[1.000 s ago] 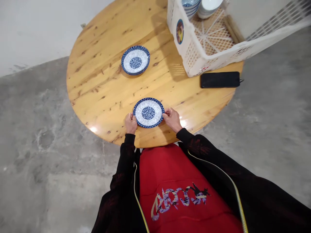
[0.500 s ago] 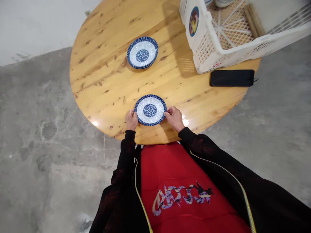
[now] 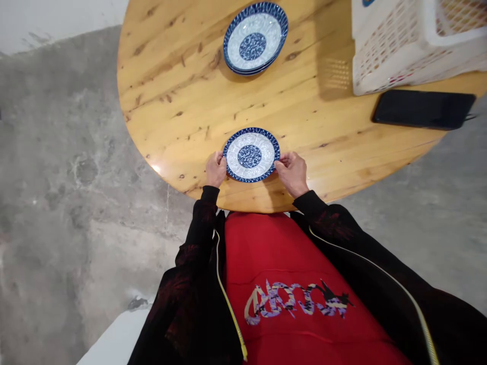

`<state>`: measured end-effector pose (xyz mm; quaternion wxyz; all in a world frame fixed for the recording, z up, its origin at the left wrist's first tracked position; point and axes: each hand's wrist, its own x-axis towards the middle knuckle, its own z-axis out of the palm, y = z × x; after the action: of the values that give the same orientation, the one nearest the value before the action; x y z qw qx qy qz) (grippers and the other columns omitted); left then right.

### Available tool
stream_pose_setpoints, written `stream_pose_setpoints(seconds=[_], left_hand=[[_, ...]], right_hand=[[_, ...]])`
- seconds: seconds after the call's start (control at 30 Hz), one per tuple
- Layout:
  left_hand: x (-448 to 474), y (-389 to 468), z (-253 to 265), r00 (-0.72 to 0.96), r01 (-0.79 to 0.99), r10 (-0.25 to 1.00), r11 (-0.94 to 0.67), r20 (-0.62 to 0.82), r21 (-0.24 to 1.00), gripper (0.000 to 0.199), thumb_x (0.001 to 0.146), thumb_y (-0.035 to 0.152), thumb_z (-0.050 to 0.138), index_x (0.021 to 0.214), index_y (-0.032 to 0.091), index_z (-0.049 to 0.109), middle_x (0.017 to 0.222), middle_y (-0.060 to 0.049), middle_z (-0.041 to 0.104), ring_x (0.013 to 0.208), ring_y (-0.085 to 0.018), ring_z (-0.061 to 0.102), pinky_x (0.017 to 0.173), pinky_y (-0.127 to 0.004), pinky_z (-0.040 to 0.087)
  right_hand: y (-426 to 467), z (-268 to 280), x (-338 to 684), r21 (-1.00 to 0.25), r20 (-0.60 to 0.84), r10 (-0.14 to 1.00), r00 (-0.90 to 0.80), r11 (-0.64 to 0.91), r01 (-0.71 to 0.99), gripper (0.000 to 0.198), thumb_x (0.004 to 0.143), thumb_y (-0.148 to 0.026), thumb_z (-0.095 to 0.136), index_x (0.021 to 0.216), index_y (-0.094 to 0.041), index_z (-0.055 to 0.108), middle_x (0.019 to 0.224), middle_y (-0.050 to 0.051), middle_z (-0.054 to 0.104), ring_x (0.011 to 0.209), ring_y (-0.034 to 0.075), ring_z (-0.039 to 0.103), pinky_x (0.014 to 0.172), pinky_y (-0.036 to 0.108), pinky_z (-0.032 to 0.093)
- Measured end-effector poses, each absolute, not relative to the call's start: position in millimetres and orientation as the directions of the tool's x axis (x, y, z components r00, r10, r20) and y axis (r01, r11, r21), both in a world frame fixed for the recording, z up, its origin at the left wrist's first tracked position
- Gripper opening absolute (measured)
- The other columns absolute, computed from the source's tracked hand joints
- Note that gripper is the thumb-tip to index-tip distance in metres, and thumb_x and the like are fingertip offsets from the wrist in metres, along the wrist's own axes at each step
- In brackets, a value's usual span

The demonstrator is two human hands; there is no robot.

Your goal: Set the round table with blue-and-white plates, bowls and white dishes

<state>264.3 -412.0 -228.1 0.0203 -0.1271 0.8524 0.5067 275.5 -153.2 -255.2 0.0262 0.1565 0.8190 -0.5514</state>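
A blue-and-white patterned plate (image 3: 250, 154) is near the front edge of the round wooden table (image 3: 171, 126). My left hand (image 3: 216, 169) pinches its left rim, thumb and fingers closed on it. At the opposite rim, my right hand (image 3: 292, 173) grips the same plate between thumb and fingers. Whether the plate rests on the wood or is slightly raised, I cannot tell. Farther back on the table sits a small stack of matching blue-and-white plates (image 3: 255, 40), apart from both hands.
A white plastic basket (image 3: 391, 50) with lattice walls stands at the back right, partly out of frame. In front of it lies a black phone (image 3: 423, 109). Grey concrete floor (image 3: 95, 177) surrounds the table, and a white surface (image 3: 117, 334) shows at lower left.
My view has tilted down and shifted, so the table, stacked plates and basket sit higher and farther right. Both hands keep the same hold on the plate.
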Motion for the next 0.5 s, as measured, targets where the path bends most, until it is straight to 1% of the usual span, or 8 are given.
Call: stream_pose_setpoints(seconds=[0.17,0.27,0.33,0.4,0.5], left_hand=[[266.3,-412.2,-229.9,-0.964,-0.249,-0.205,0.453,-0.172,0.856,0.009,0.092,0.014,0.056,0.09,0.02,0.064,0.081,-0.002,0.068,0.079,-0.02,0.064,0.081,-0.031,0.049],[268.3,-412.3,-227.5,-0.96,-0.27,-0.194,0.466,-0.2,0.843,0.01,0.093,0.017,0.055,0.093,0.019,0.065,0.086,-0.003,0.071,0.085,-0.02,0.066,0.084,-0.032,0.051],[270.3,-413.6,-222.2,-0.954,-0.294,-0.206,0.48,-0.219,0.827,0.011,0.094,0.02,0.054,0.095,0.019,0.065,0.09,-0.004,0.073,0.088,-0.02,0.068,0.086,-0.032,0.053],[270.0,-416.8,-214.2,-0.939,-0.333,-0.251,0.493,-0.235,0.804,0.013,0.096,0.024,0.053,0.094,0.02,0.065,0.091,-0.004,0.073,0.088,-0.019,0.068,0.085,-0.031,0.054],[255.8,-424.5,-200.1,-0.917,-0.379,-0.321,0.508,-0.239,0.773,0.016,0.098,0.029,0.052,0.092,0.02,0.064,0.091,-0.005,0.074,0.087,-0.019,0.07,0.082,-0.031,0.055]], right_hand=[[-155.6,-251.7,277.6,-0.881,-0.255,0.222,-0.941,0.348,0.321,0.015,0.075,-0.029,0.064,0.086,-0.024,0.057,0.082,0.005,0.067,0.076,0.025,0.067,0.083,0.049,0.06],[-156.6,-248.1,280.5,-0.872,-0.257,0.224,-0.94,0.366,0.326,0.014,0.076,-0.031,0.065,0.086,-0.024,0.057,0.083,0.005,0.068,0.076,0.025,0.068,0.084,0.049,0.06],[-155.2,-244.1,282.9,-0.879,-0.242,0.207,-0.948,0.367,0.305,0.017,0.078,-0.036,0.067,0.087,-0.023,0.059,0.085,0.006,0.07,0.079,0.026,0.069,0.084,0.047,0.06],[-151.5,-238.7,282.8,-0.888,-0.232,0.195,-0.953,0.357,0.289,0.024,0.08,-0.044,0.068,0.088,-0.022,0.06,0.086,0.007,0.071,0.082,0.026,0.069,0.082,0.045,0.06],[-142.6,-229.2,268.3,-0.897,-0.224,0.219,-0.95,0.334,0.288,0.035,0.081,-0.055,0.068,0.088,-0.021,0.063,0.083,0.008,0.072,0.081,0.026,0.069,0.076,0.042,0.06]])
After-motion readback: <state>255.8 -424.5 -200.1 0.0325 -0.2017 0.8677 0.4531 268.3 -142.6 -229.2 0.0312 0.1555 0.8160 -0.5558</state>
